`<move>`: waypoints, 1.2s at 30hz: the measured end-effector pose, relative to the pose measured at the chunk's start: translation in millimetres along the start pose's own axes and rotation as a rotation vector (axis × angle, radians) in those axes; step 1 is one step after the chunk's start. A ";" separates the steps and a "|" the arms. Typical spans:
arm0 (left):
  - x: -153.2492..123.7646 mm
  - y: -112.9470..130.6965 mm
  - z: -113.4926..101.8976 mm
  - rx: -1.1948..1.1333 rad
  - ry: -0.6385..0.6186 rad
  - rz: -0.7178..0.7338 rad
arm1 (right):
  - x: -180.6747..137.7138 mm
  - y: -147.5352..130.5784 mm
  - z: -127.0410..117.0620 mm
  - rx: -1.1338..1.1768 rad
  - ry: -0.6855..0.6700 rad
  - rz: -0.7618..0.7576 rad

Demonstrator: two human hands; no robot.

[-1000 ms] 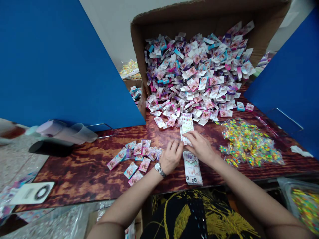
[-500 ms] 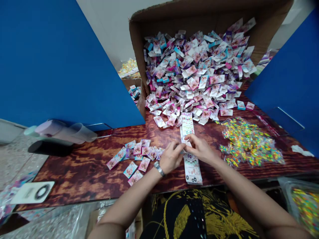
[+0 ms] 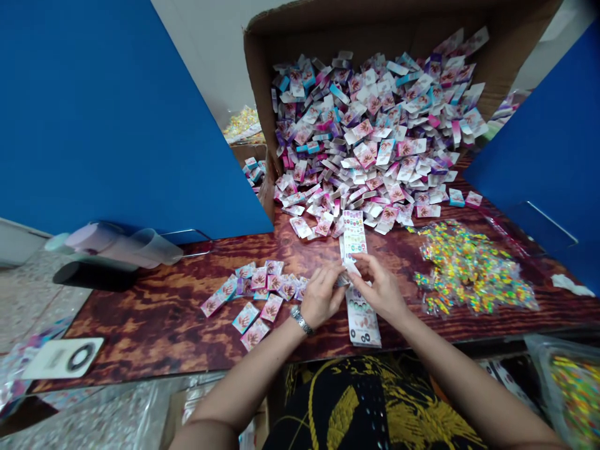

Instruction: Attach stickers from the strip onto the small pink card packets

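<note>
Since half a second ago, my right hand (image 3: 380, 289) has drawn slightly away from my left hand (image 3: 323, 292), and more of the small box (image 3: 344, 279) shows between them. I am pinching that box in the fingertips of my left hand, just above the desk (image 3: 164, 325). My right thumb and forefinger curve about its white flap (image 3: 351, 267), parted from each other; I cannot tell whether they grip it. On my left wrist I wear a metal watch (image 3: 301, 319).

Under and just beyond my hands lies a far stack of printed strips (image 3: 354, 231), and on the near side lies another, the near stack (image 3: 364, 326). To the left of my left hand, a loose group of closed boxes (image 3: 272, 307) rests on the desk. On the far side, a big carton (image 3: 257, 75) lies with its mouth facing me, and a heap of open-flapped boxes (image 3: 370, 153) spills out of it. Right of my right hand spreads a pile of clear packets (image 3: 473, 272) with yellow, green and orange contents.
</note>
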State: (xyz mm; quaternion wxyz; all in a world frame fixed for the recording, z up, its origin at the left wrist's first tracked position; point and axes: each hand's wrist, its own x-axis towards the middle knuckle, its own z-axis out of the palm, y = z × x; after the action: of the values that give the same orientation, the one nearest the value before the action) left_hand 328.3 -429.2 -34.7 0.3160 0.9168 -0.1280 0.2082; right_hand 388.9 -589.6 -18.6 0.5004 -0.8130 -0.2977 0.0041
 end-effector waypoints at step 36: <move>-0.6 4.9 12.4 0.313 0.181 0.052 | 4.3 -6.1 1.4 -0.355 0.013 -0.184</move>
State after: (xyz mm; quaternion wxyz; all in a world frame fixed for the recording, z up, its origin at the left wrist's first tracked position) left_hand 329.8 -440.8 -41.2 0.1743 0.9285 -0.0887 0.3155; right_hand 389.1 -584.4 -13.1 0.3495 -0.8578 -0.3636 -0.0993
